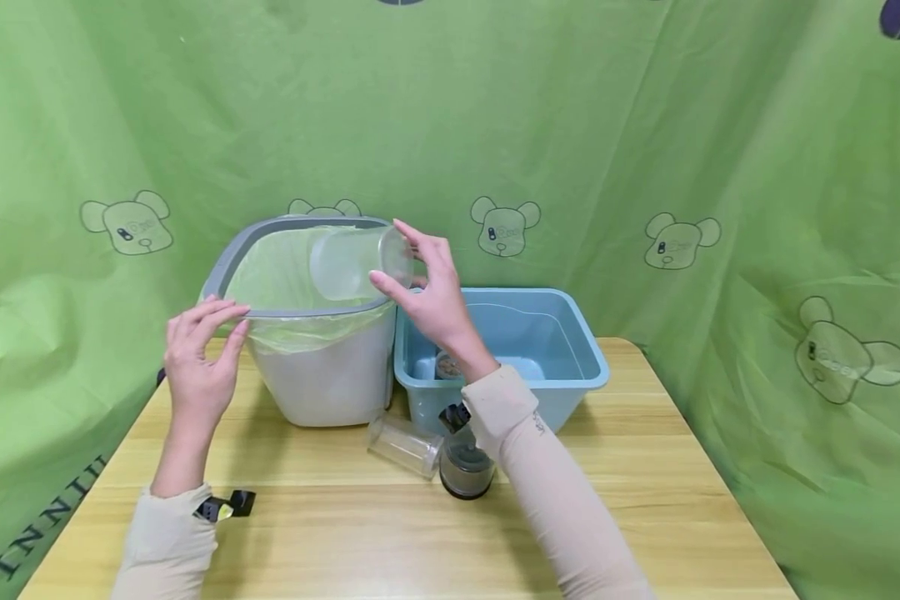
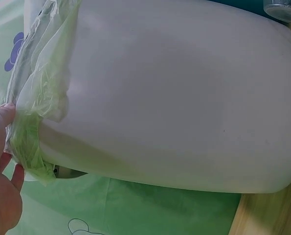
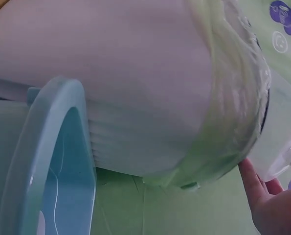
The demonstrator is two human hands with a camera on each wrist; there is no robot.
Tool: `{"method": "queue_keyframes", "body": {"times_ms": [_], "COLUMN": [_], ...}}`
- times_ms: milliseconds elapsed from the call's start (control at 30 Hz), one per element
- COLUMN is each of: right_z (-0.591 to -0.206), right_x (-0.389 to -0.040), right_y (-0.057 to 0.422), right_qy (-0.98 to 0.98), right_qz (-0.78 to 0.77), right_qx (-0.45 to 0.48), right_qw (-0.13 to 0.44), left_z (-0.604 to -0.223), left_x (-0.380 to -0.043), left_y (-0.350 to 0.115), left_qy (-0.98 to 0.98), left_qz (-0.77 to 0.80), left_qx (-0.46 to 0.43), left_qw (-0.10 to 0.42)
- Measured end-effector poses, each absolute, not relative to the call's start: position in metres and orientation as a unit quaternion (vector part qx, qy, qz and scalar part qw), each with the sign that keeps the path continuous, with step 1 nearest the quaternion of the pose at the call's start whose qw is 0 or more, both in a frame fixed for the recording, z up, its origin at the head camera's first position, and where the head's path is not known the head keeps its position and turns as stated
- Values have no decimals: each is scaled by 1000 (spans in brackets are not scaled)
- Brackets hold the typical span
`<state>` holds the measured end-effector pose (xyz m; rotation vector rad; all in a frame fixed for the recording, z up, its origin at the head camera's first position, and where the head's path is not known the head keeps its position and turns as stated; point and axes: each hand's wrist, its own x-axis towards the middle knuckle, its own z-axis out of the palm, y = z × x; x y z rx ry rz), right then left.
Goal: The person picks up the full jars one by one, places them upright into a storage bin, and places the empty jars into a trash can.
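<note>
A white waste bin [image 1: 330, 383] with a grey rim and a pale green bag [image 1: 311, 332] folded over it stands at the left of the table. My left hand [image 1: 201, 358] grips its near-left rim, fingers over the edge and thumb outside. Between thumb and fingers, my right hand [image 1: 438, 296] holds a clear plastic cup [image 1: 348, 265] tipped on its side over the bin's opening. In the right wrist view the cup [image 3: 282, 117] overlaps the bagged rim, fingertips right beside it. No contents show clearly inside the cup.
A light blue basin [image 1: 587, 367] stands right of the bin, with a small clear container [image 1: 447, 365] inside. In front, a clear plastic cylinder [image 1: 405, 444] lies on the wooden table [image 1: 330, 542] beside a dark-based jar [image 1: 467, 471]. A green curtain [image 1: 607, 125] hangs behind.
</note>
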<state>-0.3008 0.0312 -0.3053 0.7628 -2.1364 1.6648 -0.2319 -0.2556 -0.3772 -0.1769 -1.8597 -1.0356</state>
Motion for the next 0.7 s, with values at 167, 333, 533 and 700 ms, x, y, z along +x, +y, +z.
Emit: {"method": "queue_keyframes", "body": {"times_ms": [167,333,533,700], "right_z": [-306,-306,-310,-315], "right_x": [-300,-302,-309,-313], "right_y": [22,16,9,5], "right_qy": [-776,-796,-817,-840], "right_qz": [539,504,465,421], "right_qx": [275,280,289,287], "right_qw": [175,182,184,185], "left_z": [-380,-380,-380,-377], "left_x": [-231,-231,-232,-231], "left_y": [-259,-260,-256,-252], "left_qy": [-773,-773,-767,-764], "left_qz": [-414,-414,-421,-419], "left_qx": [-80,-88,-77,-69], "left_qw": [474,472,478,485]}}
